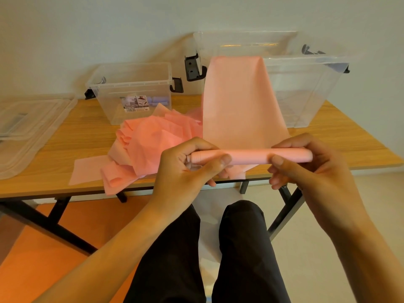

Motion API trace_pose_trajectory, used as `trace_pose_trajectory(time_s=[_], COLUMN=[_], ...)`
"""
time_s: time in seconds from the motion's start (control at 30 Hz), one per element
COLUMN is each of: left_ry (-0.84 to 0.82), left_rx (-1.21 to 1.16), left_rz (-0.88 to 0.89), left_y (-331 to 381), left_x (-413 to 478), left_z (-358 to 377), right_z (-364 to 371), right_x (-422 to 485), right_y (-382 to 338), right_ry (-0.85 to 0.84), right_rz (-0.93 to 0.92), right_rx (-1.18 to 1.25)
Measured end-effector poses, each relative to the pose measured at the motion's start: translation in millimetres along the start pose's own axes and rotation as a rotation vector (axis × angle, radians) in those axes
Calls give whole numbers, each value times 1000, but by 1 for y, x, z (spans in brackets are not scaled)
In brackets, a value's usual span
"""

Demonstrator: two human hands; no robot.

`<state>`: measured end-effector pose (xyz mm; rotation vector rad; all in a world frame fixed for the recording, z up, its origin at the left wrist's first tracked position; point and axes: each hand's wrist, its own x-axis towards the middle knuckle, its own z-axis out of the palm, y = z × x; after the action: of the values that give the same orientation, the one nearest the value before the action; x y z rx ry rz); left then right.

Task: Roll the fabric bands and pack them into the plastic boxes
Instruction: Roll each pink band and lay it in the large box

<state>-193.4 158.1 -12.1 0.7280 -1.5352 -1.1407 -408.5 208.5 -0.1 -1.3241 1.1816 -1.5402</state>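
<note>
Gripping the pink roll (249, 156) crosswise, my left hand (188, 165) and right hand (306, 162) each curled round an end, I see its loose tail (238, 101) running straight ahead over the big box (306, 95).

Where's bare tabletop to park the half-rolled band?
Two patches of table: between the lid and the loose band pile, by the small box; and the front right corner before the large box. Centre is crowded: the pile, plus the draped band gripped by left hand and right hand.
</note>
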Motion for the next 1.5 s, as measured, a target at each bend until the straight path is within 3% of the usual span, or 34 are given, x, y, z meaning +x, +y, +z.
trace_pose_trajectory(time_s=[0.27, 1.5], left_ry=[14, -5], left_rx=[-2, -60], left_rz=[13, 1], left_y=[-1, 2], left_x=[-1, -2], left_z=[-1, -5], right_z=[-1, 6], right_x=[2, -2], right_y=[4, 3], right_ry=[-36, -4], right_rz=[61, 3], right_rx=[-20, -28])
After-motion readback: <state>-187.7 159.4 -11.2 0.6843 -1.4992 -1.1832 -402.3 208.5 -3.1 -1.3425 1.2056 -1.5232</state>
